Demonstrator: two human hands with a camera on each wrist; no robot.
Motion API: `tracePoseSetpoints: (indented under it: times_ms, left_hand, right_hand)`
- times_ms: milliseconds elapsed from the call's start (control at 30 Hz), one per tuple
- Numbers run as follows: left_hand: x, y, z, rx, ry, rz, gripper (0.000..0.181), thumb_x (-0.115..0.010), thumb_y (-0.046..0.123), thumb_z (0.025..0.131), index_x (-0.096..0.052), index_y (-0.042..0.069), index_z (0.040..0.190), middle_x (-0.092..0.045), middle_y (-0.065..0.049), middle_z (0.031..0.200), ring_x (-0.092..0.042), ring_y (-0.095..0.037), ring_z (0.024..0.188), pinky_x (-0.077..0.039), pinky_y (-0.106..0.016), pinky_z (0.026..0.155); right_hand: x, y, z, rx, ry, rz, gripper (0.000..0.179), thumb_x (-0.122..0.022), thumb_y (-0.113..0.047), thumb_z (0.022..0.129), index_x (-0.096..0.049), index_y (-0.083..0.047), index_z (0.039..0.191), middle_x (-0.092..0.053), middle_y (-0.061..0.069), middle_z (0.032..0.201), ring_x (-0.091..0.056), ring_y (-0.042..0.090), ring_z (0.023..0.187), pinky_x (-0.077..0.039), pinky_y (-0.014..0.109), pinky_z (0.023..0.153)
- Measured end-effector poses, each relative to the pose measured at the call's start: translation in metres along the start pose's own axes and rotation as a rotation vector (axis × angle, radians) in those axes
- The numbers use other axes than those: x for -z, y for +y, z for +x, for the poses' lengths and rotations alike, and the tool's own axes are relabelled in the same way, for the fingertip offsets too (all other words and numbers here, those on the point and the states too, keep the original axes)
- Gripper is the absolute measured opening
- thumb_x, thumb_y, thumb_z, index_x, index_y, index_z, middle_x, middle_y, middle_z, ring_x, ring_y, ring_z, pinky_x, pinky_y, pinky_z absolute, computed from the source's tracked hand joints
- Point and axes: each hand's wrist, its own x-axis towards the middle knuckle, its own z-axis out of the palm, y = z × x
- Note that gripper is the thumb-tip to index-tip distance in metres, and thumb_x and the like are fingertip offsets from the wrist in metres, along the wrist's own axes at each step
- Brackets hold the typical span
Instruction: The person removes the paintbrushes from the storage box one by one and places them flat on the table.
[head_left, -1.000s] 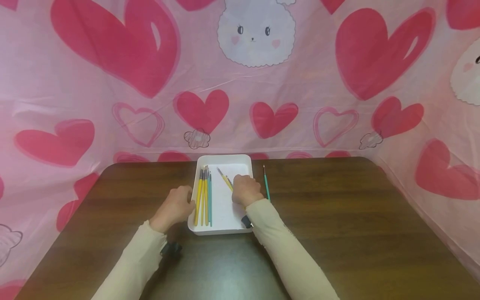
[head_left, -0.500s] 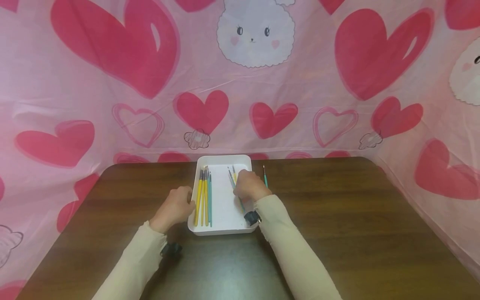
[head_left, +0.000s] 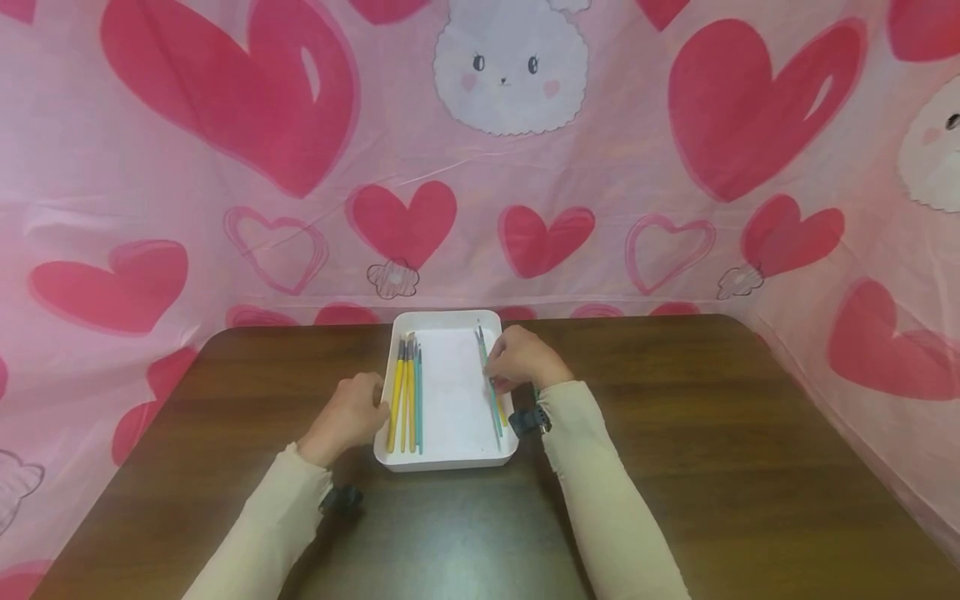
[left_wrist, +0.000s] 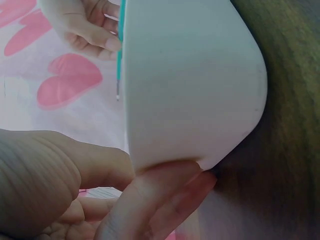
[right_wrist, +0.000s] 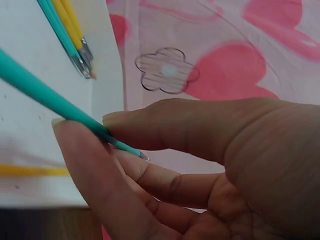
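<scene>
In the head view, my right hand is over the right side of a white tray. Thumb and index finger pinch a teal paintbrush, which slants across the right wrist view. Partly under that hand, a yellow paintbrush lies along the tray's right wall. My left hand grips the tray's left edge, its fingertips against the outer wall. Several yellow brushes and teal brushes lie side by side inside the tray's left part, bristles pointing away.
The tray stands on a dark wooden table. A pink cloth with hearts hangs behind and at both sides. Just right of the tray, my right hand mostly covers another teal brush on the tabletop.
My right hand has moved right across the tray. The brushes at that hand now lie close to the tray's right wall, straighter than before. My left hand has stayed on the tray's edge.
</scene>
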Motion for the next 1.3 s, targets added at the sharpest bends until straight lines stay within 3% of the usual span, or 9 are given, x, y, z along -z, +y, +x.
tracePoseSetpoints:
  times_ms: [200, 367, 567, 867, 1300]
  left_hand:
    - [0.0, -0.001, -0.001, -0.008, -0.014, -0.013, 0.044, -0.069, 0.014, 0.094, -0.056, -0.003, 0.133, -0.067, -0.015, 0.108, -0.066, -0.024, 0.086, -0.062, -0.043, 0.077]
    - [0.003, -0.001, 0.002, -0.013, -0.045, -0.007, 0.046, -0.07, 0.014, 0.094, -0.055, -0.004, 0.132, -0.067, -0.016, 0.106, -0.067, -0.023, 0.082, -0.062, -0.039, 0.069]
    - [0.004, -0.003, 0.004, 0.013, -0.077, 0.002, 0.048, -0.071, 0.017, 0.093, -0.055, -0.004, 0.134, -0.067, -0.016, 0.109, -0.067, -0.023, 0.083, -0.062, -0.04, 0.07]
    - [0.005, -0.003, 0.003, -0.026, -0.067, 0.012, 0.048, -0.069, 0.016, 0.094, -0.054, -0.003, 0.135, -0.067, -0.015, 0.111, -0.066, -0.023, 0.086, -0.061, -0.042, 0.072]
    - [0.005, -0.003, 0.005, -0.023, -0.055, 0.015, 0.049, -0.072, 0.019, 0.093, -0.055, -0.002, 0.134, -0.068, -0.015, 0.107, -0.066, -0.022, 0.084, -0.061, -0.04, 0.07]
  right_hand:
    - [0.011, 0.006, -0.005, 0.01, 0.014, 0.047, 0.011, -0.07, -0.001, 0.088, -0.07, 0.008, 0.094, -0.071, 0.018, 0.086, -0.072, 0.021, 0.065, -0.063, 0.037, 0.068]
    - [0.022, 0.012, -0.009, -0.018, 0.056, 0.008, 0.01, -0.074, -0.006, 0.089, -0.07, 0.003, 0.093, -0.071, 0.015, 0.087, -0.073, 0.022, 0.065, -0.063, 0.038, 0.072]
    - [0.033, 0.02, -0.013, -0.034, 0.058, -0.002, 0.011, -0.074, -0.009, 0.089, -0.069, 0.0, 0.093, -0.071, 0.013, 0.087, -0.073, 0.022, 0.068, -0.062, 0.038, 0.075]
    - [0.05, 0.031, -0.016, -0.069, 0.073, 0.065, 0.021, -0.073, -0.008, 0.09, -0.064, 0.003, 0.106, -0.069, 0.016, 0.094, -0.072, 0.022, 0.07, -0.063, 0.036, 0.073]
    - [0.065, 0.054, -0.015, -0.11, 0.118, 0.092, 0.018, -0.07, -0.003, 0.091, -0.064, 0.007, 0.106, -0.067, 0.012, 0.087, -0.069, 0.016, 0.064, -0.062, 0.033, 0.069]
